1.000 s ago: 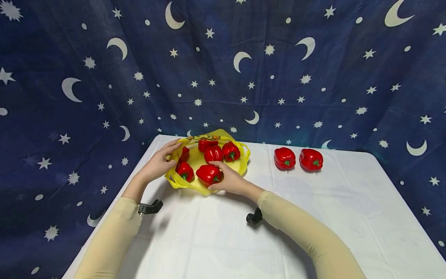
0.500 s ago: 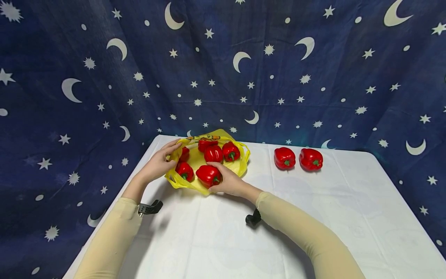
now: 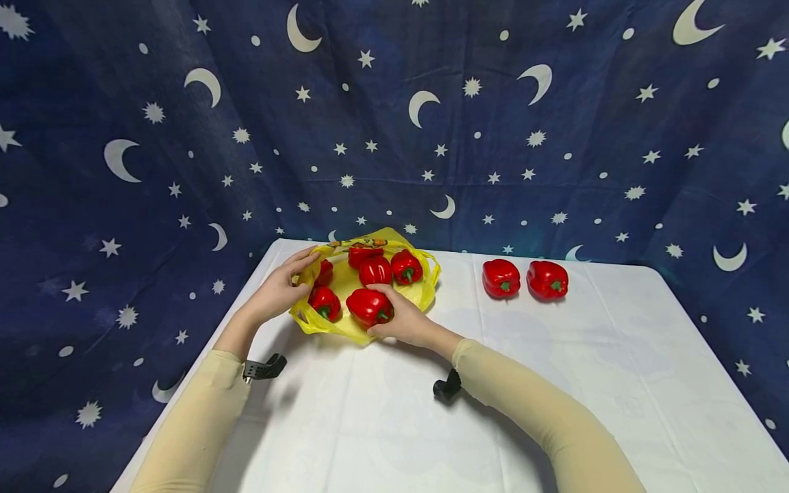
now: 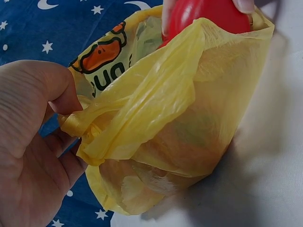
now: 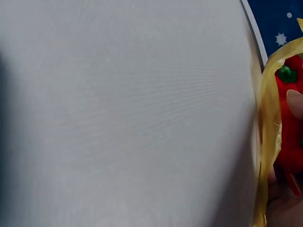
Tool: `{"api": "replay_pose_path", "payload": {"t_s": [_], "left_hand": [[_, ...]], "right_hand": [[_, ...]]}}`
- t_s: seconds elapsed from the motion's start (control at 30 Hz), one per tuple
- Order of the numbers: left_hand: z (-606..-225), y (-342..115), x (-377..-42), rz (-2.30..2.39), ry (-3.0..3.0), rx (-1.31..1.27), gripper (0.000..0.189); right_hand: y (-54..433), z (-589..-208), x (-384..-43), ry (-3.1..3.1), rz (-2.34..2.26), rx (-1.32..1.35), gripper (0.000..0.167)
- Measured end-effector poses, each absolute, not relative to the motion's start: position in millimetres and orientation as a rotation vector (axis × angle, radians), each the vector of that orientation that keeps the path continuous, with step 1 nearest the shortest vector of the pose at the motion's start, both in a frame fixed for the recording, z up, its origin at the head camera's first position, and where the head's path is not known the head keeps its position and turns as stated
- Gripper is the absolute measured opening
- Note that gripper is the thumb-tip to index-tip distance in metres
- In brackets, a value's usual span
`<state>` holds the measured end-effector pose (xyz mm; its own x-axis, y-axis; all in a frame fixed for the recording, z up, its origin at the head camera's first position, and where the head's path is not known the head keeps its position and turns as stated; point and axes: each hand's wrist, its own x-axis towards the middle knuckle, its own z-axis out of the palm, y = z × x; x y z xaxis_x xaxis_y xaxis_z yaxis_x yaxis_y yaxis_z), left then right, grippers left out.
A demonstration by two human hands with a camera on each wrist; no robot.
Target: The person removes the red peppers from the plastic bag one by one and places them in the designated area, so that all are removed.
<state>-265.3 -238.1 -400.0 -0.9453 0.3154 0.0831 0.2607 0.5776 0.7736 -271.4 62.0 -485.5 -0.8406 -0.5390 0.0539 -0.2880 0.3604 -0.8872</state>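
A yellow plastic bag (image 3: 346, 274) lies at the back left of the table with its mouth spread wide. My left hand (image 3: 277, 293) grips the bag's left rim; in the left wrist view, thumb and fingers pinch its bunched edge. Over the near side of the opening, my right hand (image 3: 408, 320) holds a red bell pepper (image 3: 366, 306), its green stem facing right. Several other red bell peppers sit inside the bag, among them one pepper (image 3: 407, 266) at the right and another pepper (image 3: 324, 303) at the left. The right wrist view catches only part of the hand and peppers.
Two more red bell peppers stand side by side to the right of the bag, the left pepper (image 3: 501, 279) close to the right pepper (image 3: 547, 281). A white cloth covers the table (image 3: 382, 424). Behind it hangs a dark blue curtain (image 3: 370, 116) with moons and stars.
The head view has shifted slightly. Both hands keep their holds on the bag and the bell pepper, with almost no movement.
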Motion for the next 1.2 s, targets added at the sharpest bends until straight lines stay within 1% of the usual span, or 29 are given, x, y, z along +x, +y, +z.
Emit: {"api": "replay_pose_path", "payload": {"t_s": [0.23,0.47,0.73,1.07,1.2], "left_hand": [[-398,-238,-265,1.315,2.744,0.512,0.068],[-400,-239,-268,1.294,2.738,0.513,0.07],[-401,-238,-267,1.275,2.738,0.502,0.071],[-402,-239,-268,1.274,2.73,0.514,0.072],[-403,-237,-268,1.28,2.727,0.531,0.071]], "right_hand": [[80,-470,-270,2.307,-1.609,-0.729,0.086],[113,-451,-269,2.325,-1.693,-0.671,0.088],[168,-430,-264,2.411,-1.741,-0.539,0.093],[241,-423,-263,2.506,-1.794,-0.377,0.1],[271,-421,-260,2.532,-1.849,-0.333,0.099]]}}
